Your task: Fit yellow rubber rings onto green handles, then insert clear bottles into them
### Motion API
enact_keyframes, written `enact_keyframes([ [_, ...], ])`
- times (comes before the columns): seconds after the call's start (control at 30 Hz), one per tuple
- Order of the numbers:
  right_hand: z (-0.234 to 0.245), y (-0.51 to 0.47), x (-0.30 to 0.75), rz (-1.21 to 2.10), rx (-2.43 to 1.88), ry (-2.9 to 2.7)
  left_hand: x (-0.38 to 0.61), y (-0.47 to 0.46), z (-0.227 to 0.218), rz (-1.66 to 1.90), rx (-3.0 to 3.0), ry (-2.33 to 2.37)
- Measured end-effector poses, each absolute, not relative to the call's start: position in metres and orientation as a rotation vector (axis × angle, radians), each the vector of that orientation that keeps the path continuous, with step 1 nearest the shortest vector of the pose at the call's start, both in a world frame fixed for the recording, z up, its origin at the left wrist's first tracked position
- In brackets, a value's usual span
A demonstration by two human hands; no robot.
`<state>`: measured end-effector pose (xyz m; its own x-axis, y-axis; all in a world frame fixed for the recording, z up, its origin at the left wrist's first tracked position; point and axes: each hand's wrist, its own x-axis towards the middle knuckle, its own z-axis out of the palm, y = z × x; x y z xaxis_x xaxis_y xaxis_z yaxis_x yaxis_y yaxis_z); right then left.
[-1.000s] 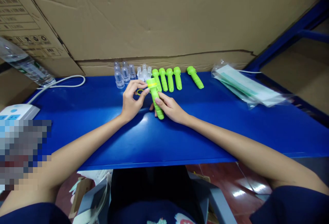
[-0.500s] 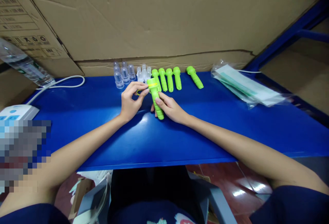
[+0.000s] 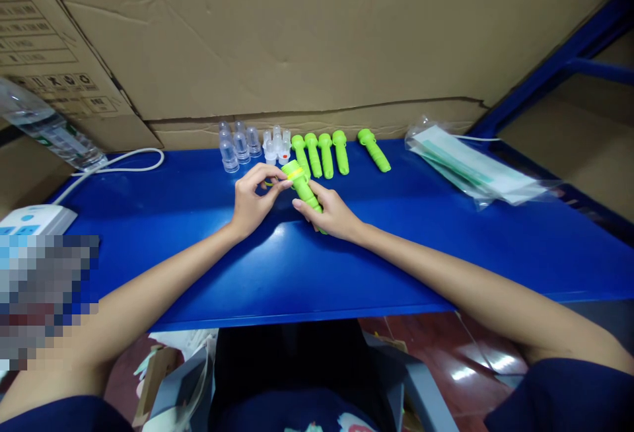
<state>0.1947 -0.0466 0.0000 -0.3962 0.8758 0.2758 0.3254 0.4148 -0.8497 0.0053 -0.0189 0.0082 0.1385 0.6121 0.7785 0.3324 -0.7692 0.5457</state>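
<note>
Cardboard point(image 3: 297, 36) backs the blue desk point(image 3: 208, 280). Over mid-desk, the right hand point(image 3: 335, 215) wraps a green flashlight body point(image 3: 308, 197) while the left hand point(image 3: 253, 195) pinches at its yellow-banded head point(image 3: 296, 175) between thumb and fingertips. Clear domed plastic pieces point(image 3: 230, 156) stand at its ten o'clock.

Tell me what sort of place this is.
Probably a small workstation for handling parts: a smooth blue tabletop holds a row of lime-green, torch-shaped plastic bodies beside clusters of clear, domed plastic pieces.
</note>
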Motion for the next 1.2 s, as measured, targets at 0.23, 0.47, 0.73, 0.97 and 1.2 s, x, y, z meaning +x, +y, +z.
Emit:
enact_keyframes([
  [0.23, -0.001, -0.046, 0.195, 0.946, -1.042, -1.896, 0.005, -0.016, 0.007, 1.656, 2.162, 0.916],
  [0.47, 0.0, -0.047, 0.194, 0.954, -1.041, -1.9, 0.004, -0.014, 0.006, 1.632, 2.162, 0.851],
  [0.73, 0.001, -0.046, 0.195, 0.944, -1.026, -1.914, -0.009, -0.006, 0.018, 1.439, 2.185, 0.778],
  [0.97, 0.001, -0.045, 0.195, 0.948, -1.01, -1.913, -0.014, -0.002, 0.02, 1.385, 2.198, 0.791],
  [1.2, 0.001, -0.044, 0.194, 0.944, -1.009, -1.91, -0.014, -0.002, 0.022, 1.358, 2.208, 0.795],
])
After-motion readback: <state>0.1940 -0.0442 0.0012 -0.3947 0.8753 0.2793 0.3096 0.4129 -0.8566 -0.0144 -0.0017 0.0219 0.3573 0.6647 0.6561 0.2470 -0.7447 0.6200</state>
